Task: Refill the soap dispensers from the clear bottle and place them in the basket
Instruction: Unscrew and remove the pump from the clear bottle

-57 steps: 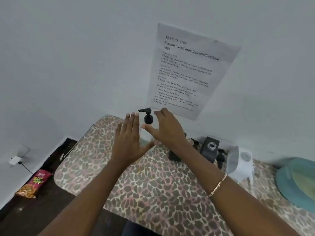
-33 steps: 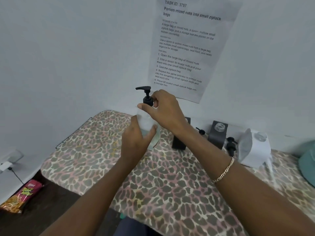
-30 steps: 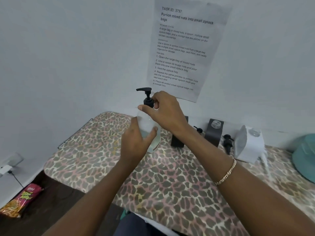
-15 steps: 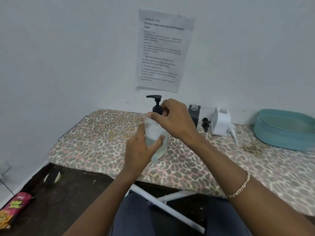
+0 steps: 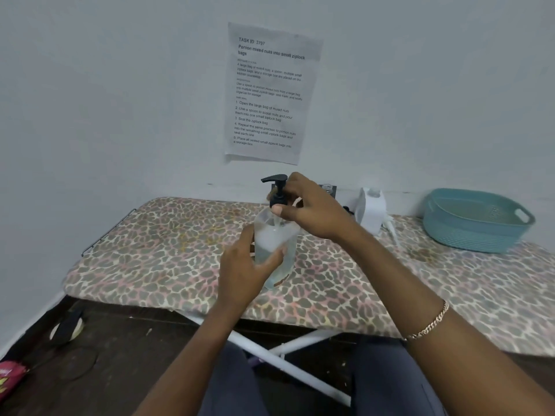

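Clear bottle [image 5: 270,235]: see-through body, black pump head [image 5: 277,190] on top, spout pointing left. No label to be read on it.

Left grip [image 5: 243,271]: fingers and thumb wrapped round the lower body of the bottle, closed firmly on it.

Right grip [image 5: 312,211]: thumb and fingertips pinched on the black collar at the neck, just under the spout. A gold chain bracelet [image 5: 429,324] sits on that wrist.

The bottle is over the front middle of the tabletop [image 5: 150,250], which has a leopard-print cover. It leans a little. Its base seems to hang just above the cover, though the angle makes that hard to judge.

Behind the right grip, along the wall: a dark dispenser [image 5: 329,189], only its top corner showing, and a white dispenser [image 5: 371,210] beside it. Well to the right stands a teal basket [image 5: 468,235] with cut-out handles.

Sheet of paper [image 5: 270,91] on the wall above, headed "TASK ID: 3797 / Portion mixed nuts into small ziplock bags". Readable steps: "1. Open the large bag of mixed nuts", "3. Seal the ziplock bag". Smaller print is blurred.

White crossed legs [image 5: 285,352] show under the tabletop. On the dark floor at far left lies a red snack packet [image 5: 9,376], brand unreadable.
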